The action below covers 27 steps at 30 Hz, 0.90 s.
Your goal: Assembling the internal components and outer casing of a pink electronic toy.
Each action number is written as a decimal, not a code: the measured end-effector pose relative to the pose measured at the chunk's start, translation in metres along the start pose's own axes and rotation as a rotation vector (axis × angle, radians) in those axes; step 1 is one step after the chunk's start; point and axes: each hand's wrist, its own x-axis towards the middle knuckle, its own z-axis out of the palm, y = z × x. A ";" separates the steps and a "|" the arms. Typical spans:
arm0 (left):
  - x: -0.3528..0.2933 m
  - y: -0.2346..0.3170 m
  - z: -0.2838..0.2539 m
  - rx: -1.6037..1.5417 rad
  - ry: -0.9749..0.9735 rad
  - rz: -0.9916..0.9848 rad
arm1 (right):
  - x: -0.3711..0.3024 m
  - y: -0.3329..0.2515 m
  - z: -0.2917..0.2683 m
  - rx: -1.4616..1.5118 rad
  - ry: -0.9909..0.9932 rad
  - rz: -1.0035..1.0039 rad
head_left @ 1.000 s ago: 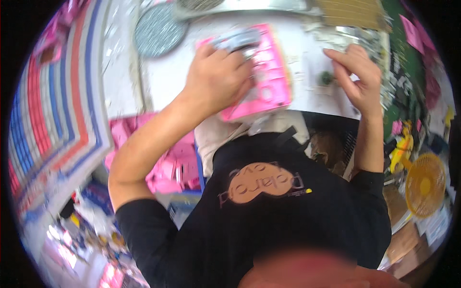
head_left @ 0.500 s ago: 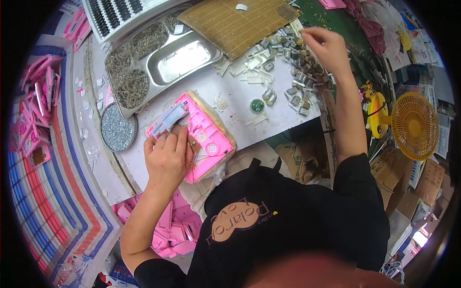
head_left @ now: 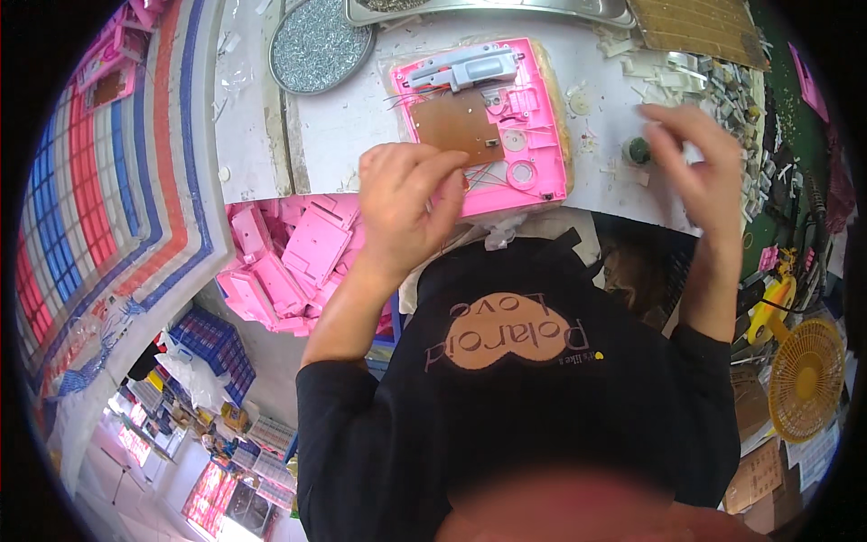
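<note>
"White, that table, the largest thing; what lies on it?"

"A pink shell in the middle, open side up, no cover on it; that much is left undone"

"And the hands?"

"The left hand is at the shell's near left, fingers bent, thumb close to the fingertips; I cannot tell whether it pinches anything; the right hand is out to the right, fingers loosely curled, nothing visible in them"

"How far along is it?"

"Partway, I'd judge; a brown board lies inside the shell at the left; a grey piece sits along the far wall; a green coil is outside, just left of the right hand, touching or not I cannot tell; a pale disc sits right of the board"

"What looks unsettled?"

"The thin wires, bare to view at the near side; the board seems loose, too"
</note>
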 end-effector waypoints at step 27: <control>0.037 -0.011 0.027 0.092 0.044 0.131 | 0.066 -0.014 0.017 0.032 -0.049 -0.126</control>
